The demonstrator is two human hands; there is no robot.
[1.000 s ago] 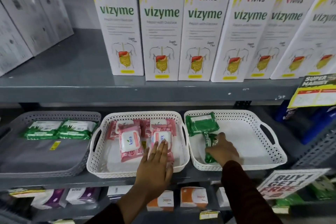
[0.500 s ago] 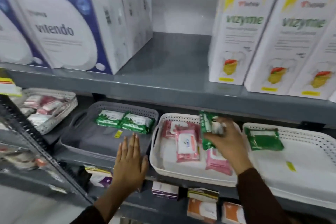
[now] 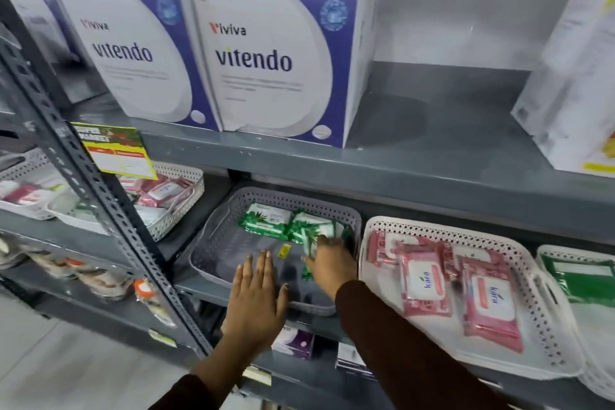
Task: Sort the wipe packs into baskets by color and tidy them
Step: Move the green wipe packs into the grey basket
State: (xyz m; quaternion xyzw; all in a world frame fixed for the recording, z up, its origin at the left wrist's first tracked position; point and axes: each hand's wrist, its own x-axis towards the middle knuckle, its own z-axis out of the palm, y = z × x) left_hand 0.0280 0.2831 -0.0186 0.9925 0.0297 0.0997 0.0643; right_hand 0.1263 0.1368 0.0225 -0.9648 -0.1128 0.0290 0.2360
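A grey basket [image 3: 216, 240] on the middle shelf holds two green-and-white wipe packs [image 3: 266, 221] along its back wall. My right hand [image 3: 329, 263] is inside it, shut on a green wipe pack [image 3: 312, 243], blurred, next to those two. My left hand [image 3: 256, 296] lies flat with fingers apart over the basket's front edge. To the right, a white basket [image 3: 372, 243] holds several pink wipe packs [image 3: 426, 280]. At the far right, another white basket [image 3: 545, 253] contains a dark green pack [image 3: 585, 280].
A slanted perforated metal upright [image 3: 96, 190] crosses the left side. Behind it, a white basket [image 3: 179, 210] holds mixed pink and white packs. Vitendo boxes [image 3: 266, 63] stand on the shelf above, with small product boxes [image 3: 293, 341] on the shelf below.
My right hand carried the green pack left from above the pink basket into the grey basket. My left hand slid onto the grey basket's front. The view swung left.
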